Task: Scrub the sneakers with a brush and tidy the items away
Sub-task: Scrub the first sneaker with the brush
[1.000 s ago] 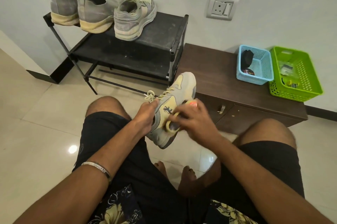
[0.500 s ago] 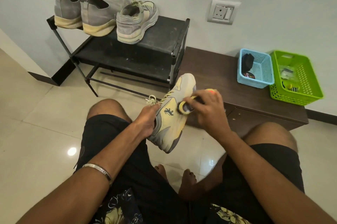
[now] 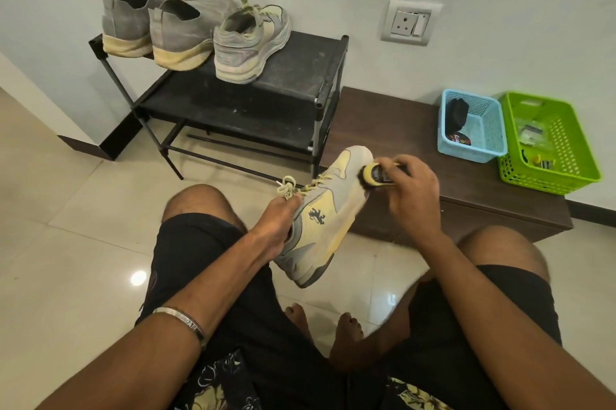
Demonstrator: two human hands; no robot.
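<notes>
A grey and yellow sneaker point(image 3: 328, 213) hangs in the air between my knees, toe pointing away from me. My left hand point(image 3: 276, 224) is pushed into its opening and holds it up; the fingers are hidden inside. My right hand point(image 3: 411, 196) grips a yellow brush point(image 3: 375, 176) and presses its bristles against the toe of the sneaker. The matching sneaker point(image 3: 250, 39) stands on the black shoe rack point(image 3: 300, 76).
Two grey high-top shoes point(image 3: 156, 26) stand at the rack's left. A low brown cabinet point(image 3: 400, 129) carries a blue basket point(image 3: 473, 129) and a green basket point(image 3: 546, 146) holding small items. A wall socket point(image 3: 410, 23) is above. The floor is glossy tile.
My right hand has moved the brush from the sneaker's side near the laces forward to its toe. The sneaker has tilted a little in my left hand.
</notes>
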